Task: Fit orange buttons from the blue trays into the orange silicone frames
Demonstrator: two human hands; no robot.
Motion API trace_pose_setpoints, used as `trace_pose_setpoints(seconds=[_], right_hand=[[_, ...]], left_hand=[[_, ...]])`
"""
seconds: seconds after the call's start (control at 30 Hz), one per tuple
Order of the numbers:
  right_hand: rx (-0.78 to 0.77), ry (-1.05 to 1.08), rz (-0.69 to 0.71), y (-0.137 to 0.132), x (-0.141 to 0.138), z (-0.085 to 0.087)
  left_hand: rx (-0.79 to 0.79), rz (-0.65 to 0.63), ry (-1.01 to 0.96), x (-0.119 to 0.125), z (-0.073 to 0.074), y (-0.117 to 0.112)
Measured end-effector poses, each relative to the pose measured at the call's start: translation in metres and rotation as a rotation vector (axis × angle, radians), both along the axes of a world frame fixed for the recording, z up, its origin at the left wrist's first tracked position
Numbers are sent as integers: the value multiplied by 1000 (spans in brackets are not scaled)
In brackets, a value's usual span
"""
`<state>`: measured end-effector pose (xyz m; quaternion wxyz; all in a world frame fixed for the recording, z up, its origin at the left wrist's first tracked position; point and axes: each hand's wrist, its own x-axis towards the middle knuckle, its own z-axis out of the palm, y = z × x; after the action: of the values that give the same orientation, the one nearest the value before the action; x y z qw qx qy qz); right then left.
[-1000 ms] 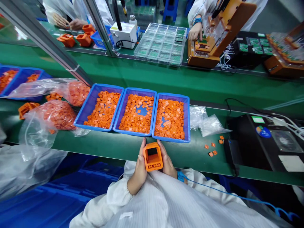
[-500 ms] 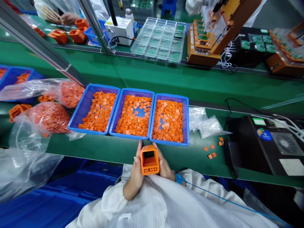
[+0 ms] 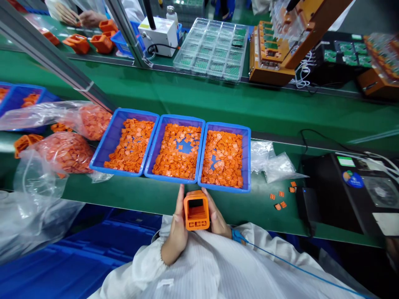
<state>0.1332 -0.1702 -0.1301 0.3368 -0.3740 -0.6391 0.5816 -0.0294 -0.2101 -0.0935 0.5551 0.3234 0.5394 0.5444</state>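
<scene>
Between my two palms is an orange square plastic housing [image 3: 197, 215], hollow, with small slots along its near lower edge. It looks like several nested frames, though I cannot be sure. My left hand [image 3: 177, 230] presses on its left side with fingers pointing away from me. On the opposite side my right hand [image 3: 218, 219] holds it, a blue strap around that wrist. Just beyond my fingertips stand three blue trays, a left one [image 3: 99, 160], a middle one [image 3: 171, 179] and a right one [image 3: 224, 189], with many small orange square pieces inside.
Clear bags of orange pieces [image 3: 67, 153] lie left of the trays. To the right are empty plastic bags [image 3: 279, 166], several loose orange pieces [image 3: 281, 194] and a black machine [image 3: 330, 187]. Across the bench are a clear compartment box [image 3: 212, 52], an orange fixture [image 3: 271, 70] and a co-worker's hands [image 3: 90, 18].
The view has shifted slightly, so the trays and machine sit a little further right. My hands keep hold of the orange housing, with almost no movement.
</scene>
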Motion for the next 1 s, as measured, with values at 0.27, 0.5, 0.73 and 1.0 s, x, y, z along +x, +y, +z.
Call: trace_pose_setpoints(seconds=[0.27,0.5,0.73,1.0], right_hand=[[-23,49,-3,-6,-1,-3],[-55,47,1,-7,-2,-2],[-79,62,-47,-12,0,-14],[-131,72,-57,-8,-5,-12]], left_hand=[[4,-21,76,-1,-6,-1],[-11,-26,65,-1,-5,2],[-26,55,41,-1,-13,3],[-29,52,90,-1,-19,4]])
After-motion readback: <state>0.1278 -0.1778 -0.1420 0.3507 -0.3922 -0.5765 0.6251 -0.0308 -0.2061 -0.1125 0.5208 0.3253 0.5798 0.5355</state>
